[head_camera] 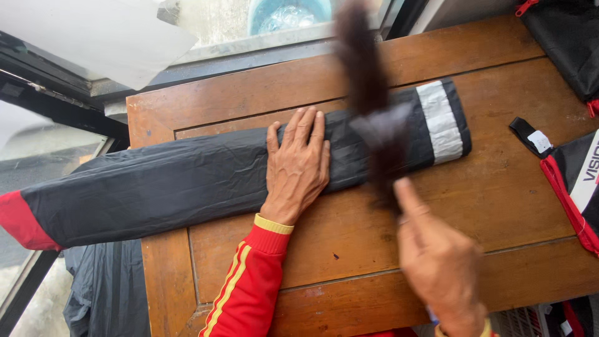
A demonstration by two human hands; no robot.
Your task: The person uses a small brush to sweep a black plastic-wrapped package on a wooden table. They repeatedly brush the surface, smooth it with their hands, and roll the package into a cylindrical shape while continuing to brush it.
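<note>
Left hand (298,163), fingers together, pins folded black garment (206,178) flat on desk (499,193); right hand (440,262) w/ blurred brush (368,81), grip unclear—keep pressure even.

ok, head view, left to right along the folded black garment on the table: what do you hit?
Red cuff end hanging off the table edge → long black folded waterproof garment → left hand pressed flat on it → blurred dark strip held up by right hand → grey reflective band → brown wooden table.
</note>
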